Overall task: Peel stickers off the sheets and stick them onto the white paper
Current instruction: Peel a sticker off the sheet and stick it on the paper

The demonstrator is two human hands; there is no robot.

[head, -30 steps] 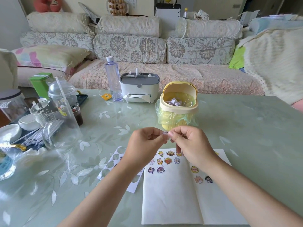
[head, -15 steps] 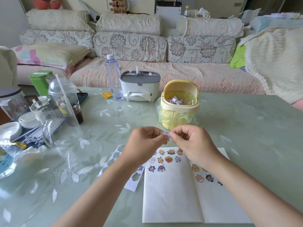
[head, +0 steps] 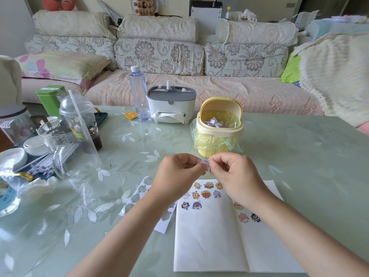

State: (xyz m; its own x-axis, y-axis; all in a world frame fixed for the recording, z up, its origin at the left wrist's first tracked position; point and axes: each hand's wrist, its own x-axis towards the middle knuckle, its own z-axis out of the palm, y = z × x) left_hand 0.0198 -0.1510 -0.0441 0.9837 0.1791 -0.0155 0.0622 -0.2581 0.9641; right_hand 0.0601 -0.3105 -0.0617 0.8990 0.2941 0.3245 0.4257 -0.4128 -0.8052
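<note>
A small pale purple sticker (head: 205,164) is held above the table, between my two hands. My left hand (head: 179,172) pinches it from the left and my right hand (head: 235,174) pinches it from the right, fingertips almost meeting. Below them lies the white paper (head: 209,242), folded down its middle, with several cartoon stickers stuck along its top part. A sticker sheet (head: 139,198) with empty cut-out shapes lies to the left of the paper, partly hidden under my left forearm.
A yellow mini bin (head: 219,128) with a green liner stands just behind my hands. Farther back are a tissue box (head: 170,105) and a water bottle (head: 139,92). Glass pitcher (head: 69,148), domed cup (head: 79,120), bowls and jars crowd the left side.
Both hands have stayed together on the small sticker, with only slight finger shifts. The camera view has moved a little.
</note>
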